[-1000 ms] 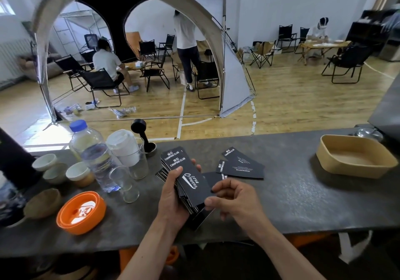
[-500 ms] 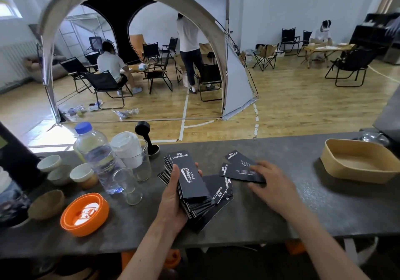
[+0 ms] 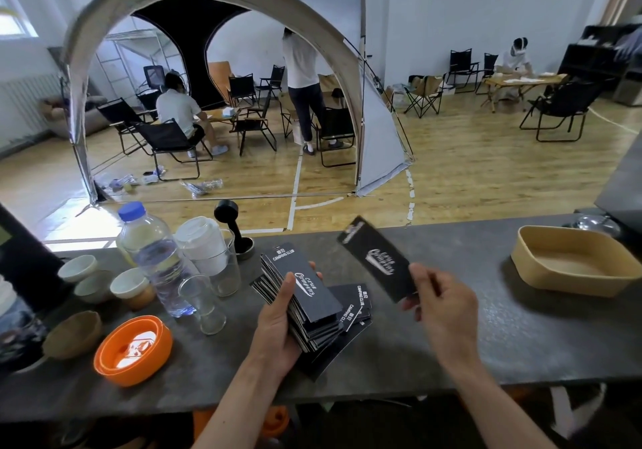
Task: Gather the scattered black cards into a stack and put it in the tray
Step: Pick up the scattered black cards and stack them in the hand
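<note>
Where legible, "CAMPING CLUB" on black cards [image 3: 305,285]

Indoor camping hall — tent [image 3: 222,4], folding chairs [image 3: 166,139]

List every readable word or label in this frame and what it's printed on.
"CAMPING CLUB": top card of the stack in the left hand.
"CAMPING CLUB": cards on the counter, sideways.
Script logo on the stack's top card and on the lifted card in the right hand: too stylised to read.
</note>
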